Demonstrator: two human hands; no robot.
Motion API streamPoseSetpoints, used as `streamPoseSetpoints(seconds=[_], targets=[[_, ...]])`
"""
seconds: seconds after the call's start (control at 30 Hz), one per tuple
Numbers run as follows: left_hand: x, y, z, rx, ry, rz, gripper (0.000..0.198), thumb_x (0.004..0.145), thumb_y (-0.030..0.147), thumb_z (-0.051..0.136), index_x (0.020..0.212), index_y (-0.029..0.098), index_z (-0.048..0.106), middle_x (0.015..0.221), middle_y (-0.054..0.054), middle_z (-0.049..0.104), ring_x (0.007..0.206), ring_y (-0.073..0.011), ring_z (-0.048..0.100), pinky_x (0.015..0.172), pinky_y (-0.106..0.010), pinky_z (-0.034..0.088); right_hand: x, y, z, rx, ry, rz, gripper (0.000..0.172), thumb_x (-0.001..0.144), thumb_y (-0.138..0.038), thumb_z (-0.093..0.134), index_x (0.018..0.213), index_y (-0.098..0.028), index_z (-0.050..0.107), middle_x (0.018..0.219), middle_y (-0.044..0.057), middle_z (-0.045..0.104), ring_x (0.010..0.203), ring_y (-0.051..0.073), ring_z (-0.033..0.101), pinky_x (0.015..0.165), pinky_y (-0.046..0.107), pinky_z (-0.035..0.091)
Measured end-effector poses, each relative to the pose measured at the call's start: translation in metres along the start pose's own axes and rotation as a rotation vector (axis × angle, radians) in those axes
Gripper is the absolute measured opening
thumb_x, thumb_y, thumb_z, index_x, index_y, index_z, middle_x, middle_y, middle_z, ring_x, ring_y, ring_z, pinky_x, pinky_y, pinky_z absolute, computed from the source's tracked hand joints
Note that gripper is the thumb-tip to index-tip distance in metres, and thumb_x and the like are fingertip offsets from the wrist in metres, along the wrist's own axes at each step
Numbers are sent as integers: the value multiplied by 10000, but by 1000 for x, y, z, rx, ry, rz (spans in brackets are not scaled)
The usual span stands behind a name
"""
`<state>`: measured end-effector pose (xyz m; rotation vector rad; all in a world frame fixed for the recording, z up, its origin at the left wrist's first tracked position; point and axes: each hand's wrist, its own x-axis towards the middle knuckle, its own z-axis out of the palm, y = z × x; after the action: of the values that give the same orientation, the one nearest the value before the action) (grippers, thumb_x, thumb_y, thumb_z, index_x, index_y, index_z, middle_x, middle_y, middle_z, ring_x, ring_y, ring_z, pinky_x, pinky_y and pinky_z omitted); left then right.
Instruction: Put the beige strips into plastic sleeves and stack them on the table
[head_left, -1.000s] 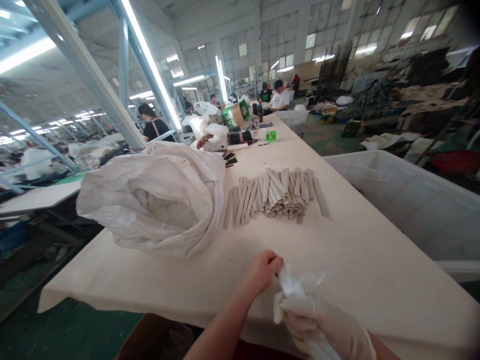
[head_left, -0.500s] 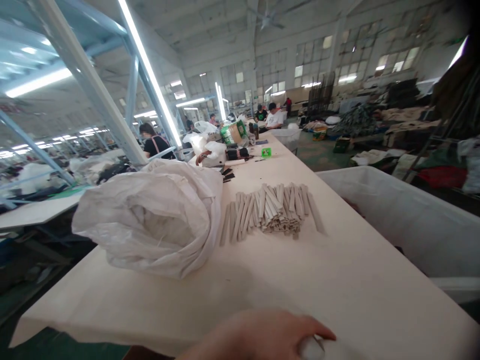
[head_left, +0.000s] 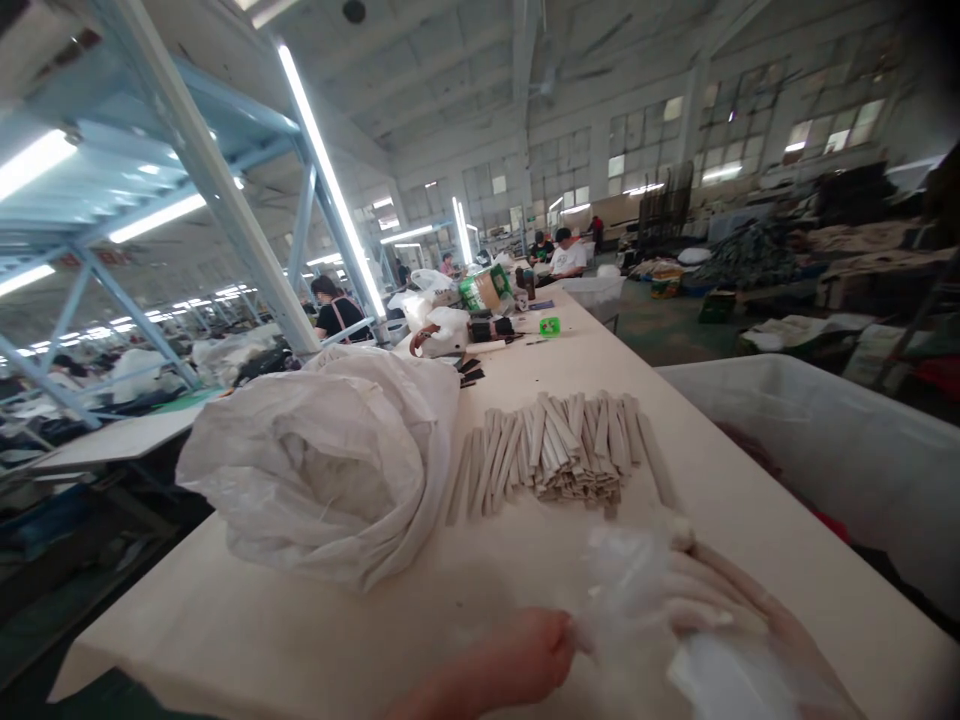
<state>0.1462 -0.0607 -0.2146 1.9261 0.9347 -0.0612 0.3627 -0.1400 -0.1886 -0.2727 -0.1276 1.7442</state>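
Note:
Low in the view, my bare left hand (head_left: 525,655) is closed in a pinch on the loose edge of a thin clear plastic glove (head_left: 626,585). That glove covers my right hand (head_left: 720,605), whose fingers lie stretched out over the cream table (head_left: 750,510); both hands are blurred. Just beyond my right hand lies a pile of beige folded strips (head_left: 559,450). A large crumpled white sack (head_left: 330,460) sits to the left of the strips.
A big white bin (head_left: 825,430) stands against the table's right edge. Farther along the table are bags, a green box (head_left: 550,326) and small dark items. People sit at the far end and at the left. A slanted steel frame (head_left: 225,200) rises on the left.
The view has tilted and my gloved right hand has come up into sight over the table. My left hand has shifted left and stays pinched on the plastic.

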Motion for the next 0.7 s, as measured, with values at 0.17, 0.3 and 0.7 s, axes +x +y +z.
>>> streamPoseSetpoints(seconds=[0.17, 0.3, 0.7], targets=[[54, -29, -73, 314, 422, -179, 341, 868, 199, 369, 1107, 182, 612, 1059, -80, 652, 969, -191, 589, 846, -270, 421, 32, -20, -11, 200, 84, -18, 307, 778, -204, 658, 1072, -261, 592, 481, -100, 444, 429, 54, 472, 480, 161, 431], [103, -42, -122, 408, 600, -361, 367, 813, 311, 526, 1118, 112, 569, 1188, -196, 583, 1100, -285, 547, 910, -355, 394, 61, -5, -40, -24, 215, 91, 193, 666, -300, 743, 828, -232, 664, 509, -61, 532, 420, 93, 490, 456, 232, 412], [192, -53, -140, 148, 706, -511, 311, 845, 289, 601, 1116, 139, 566, 1141, -108, 592, 1015, -221, 584, 863, -406, 480, 87, -19, -85, -138, 271, 15, 166, 655, -313, 733, 813, -272, 707, 493, -27, 551, 486, 181, 580, 515, 316, 529]])
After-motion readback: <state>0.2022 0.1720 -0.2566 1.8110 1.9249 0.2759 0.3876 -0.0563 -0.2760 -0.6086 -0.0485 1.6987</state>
